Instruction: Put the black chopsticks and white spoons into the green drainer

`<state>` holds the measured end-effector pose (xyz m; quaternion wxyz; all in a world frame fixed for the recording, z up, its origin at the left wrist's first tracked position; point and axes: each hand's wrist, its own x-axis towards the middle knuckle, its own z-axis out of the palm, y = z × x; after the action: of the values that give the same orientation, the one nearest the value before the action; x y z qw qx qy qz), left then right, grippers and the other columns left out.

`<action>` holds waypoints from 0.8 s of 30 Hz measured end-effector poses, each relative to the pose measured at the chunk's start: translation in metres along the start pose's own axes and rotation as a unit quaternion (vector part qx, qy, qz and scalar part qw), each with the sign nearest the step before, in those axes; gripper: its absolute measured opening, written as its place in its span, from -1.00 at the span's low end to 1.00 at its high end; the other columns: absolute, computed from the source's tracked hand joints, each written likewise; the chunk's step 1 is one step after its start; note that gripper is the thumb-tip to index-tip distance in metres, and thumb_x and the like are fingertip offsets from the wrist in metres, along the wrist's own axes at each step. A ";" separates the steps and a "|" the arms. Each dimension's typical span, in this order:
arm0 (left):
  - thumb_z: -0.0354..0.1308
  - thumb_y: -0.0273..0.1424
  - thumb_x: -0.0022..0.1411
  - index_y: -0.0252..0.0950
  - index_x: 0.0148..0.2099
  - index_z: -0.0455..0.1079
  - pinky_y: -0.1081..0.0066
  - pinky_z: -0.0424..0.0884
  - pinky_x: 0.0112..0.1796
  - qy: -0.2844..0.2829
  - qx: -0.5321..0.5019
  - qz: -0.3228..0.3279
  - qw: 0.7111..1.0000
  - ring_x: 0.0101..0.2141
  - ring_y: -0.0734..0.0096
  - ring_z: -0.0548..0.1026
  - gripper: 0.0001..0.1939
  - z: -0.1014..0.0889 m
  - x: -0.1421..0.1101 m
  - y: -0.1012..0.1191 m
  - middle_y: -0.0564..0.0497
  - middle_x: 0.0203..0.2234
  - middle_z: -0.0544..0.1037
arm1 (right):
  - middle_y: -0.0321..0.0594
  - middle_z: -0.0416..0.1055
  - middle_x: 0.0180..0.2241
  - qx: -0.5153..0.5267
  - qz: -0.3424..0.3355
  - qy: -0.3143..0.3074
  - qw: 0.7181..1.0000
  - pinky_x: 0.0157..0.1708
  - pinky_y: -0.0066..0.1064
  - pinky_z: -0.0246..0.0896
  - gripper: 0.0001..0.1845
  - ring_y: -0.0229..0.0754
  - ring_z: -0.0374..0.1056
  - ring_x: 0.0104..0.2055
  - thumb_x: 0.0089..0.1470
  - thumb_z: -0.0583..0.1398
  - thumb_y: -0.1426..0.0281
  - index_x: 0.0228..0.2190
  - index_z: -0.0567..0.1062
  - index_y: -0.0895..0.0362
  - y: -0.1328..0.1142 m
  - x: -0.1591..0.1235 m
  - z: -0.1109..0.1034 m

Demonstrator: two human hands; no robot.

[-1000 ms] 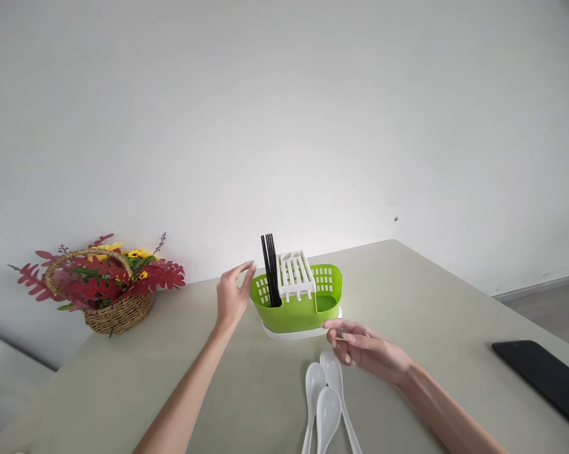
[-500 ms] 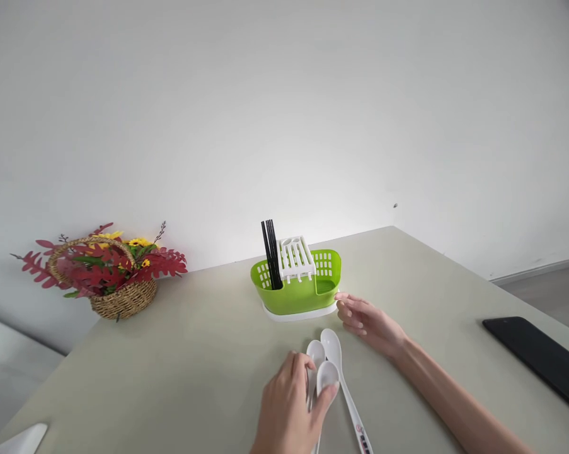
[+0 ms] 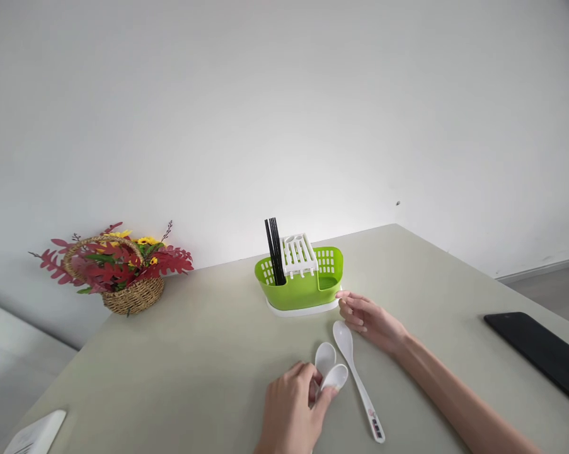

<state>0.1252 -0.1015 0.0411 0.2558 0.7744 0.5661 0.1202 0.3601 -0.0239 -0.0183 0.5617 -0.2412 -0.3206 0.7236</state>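
Near the front edge, my left hand point(image 3: 296, 407) is closed around two white spoons, thumb on one side and fingers on the other. One spoon bowl point(image 3: 325, 358) and another spoon bowl point(image 3: 337, 376) stick out past the fingertips; their handles are hidden by the hand. A third white spoon point(image 3: 353, 362) lies on the table to their right, with a printed mark at its handle end. My right hand point(image 3: 372, 318) is open, fingers loosely bent, index fingertip at the right end of the green cutlery basket point(image 3: 298, 296). Black chopsticks point(image 3: 275, 252) stand in its left part, beside a white slotted rack point(image 3: 299, 253).
A wicker basket of artificial flowers point(image 3: 133, 296) stands at the back left by the wall. A black phone point(image 3: 537, 350) lies on the right. At the front left is the corner of a white object point(image 3: 41, 432). The table's right edge drops to the floor.
My left hand has moved from beside the chopsticks down to the spoons and closed on two, shifting them away from the third. My right hand has moved slightly to the basket's right end.
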 end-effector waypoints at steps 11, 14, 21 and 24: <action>0.24 0.05 0.20 -0.27 -0.39 0.45 0.48 0.23 -0.62 0.203 -0.336 -0.010 0.920 -0.66 0.52 0.30 -0.55 -0.091 0.014 -0.008 0.02 -0.54 0.52 | -0.42 0.09 -0.51 0.019 -0.011 0.031 0.999 -0.62 -0.51 -0.17 -0.75 -0.38 -0.11 -0.54 0.10 0.35 0.27 -0.20 0.56 0.12 0.001 0.004 -0.006; 0.26 -0.02 0.22 -0.27 -0.25 0.49 0.48 0.27 -0.61 0.351 -0.320 0.032 0.880 -0.62 0.50 0.39 -0.62 -0.121 0.026 -0.001 -0.04 -0.37 0.64 | -0.42 0.09 -0.50 0.027 -0.011 0.034 0.999 -0.62 -0.52 -0.16 -0.76 -0.38 -0.10 -0.53 0.11 0.35 0.28 -0.20 0.56 0.12 0.001 0.004 -0.006; 0.10 -0.10 0.38 -0.25 -0.12 0.52 0.49 0.39 -0.43 0.443 -0.143 0.106 0.879 -0.51 0.46 0.54 -0.66 -0.150 0.061 -0.001 -0.05 -0.20 0.67 | -0.41 0.11 -0.49 0.037 -0.006 0.037 0.999 -0.63 -0.54 -0.16 -0.78 -0.40 -0.09 -0.52 0.11 0.35 0.29 -0.21 0.56 0.12 0.000 0.004 -0.005; 0.06 -0.11 0.40 -0.23 -0.09 0.53 0.50 0.35 -0.45 0.408 -0.082 0.111 0.902 -0.50 0.40 0.56 -0.65 -0.142 0.077 -0.014 0.00 -0.38 0.67 | -0.41 0.10 -0.49 0.038 -0.007 0.034 0.999 -0.63 -0.55 -0.16 -0.77 -0.39 -0.10 -0.52 0.10 0.36 0.29 -0.22 0.57 0.12 0.000 0.004 -0.004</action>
<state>0.0721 0.0111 0.1452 0.0500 0.6917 0.5191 0.4996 0.3624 -0.0195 -0.0210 0.5859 -0.2421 -0.2748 0.7229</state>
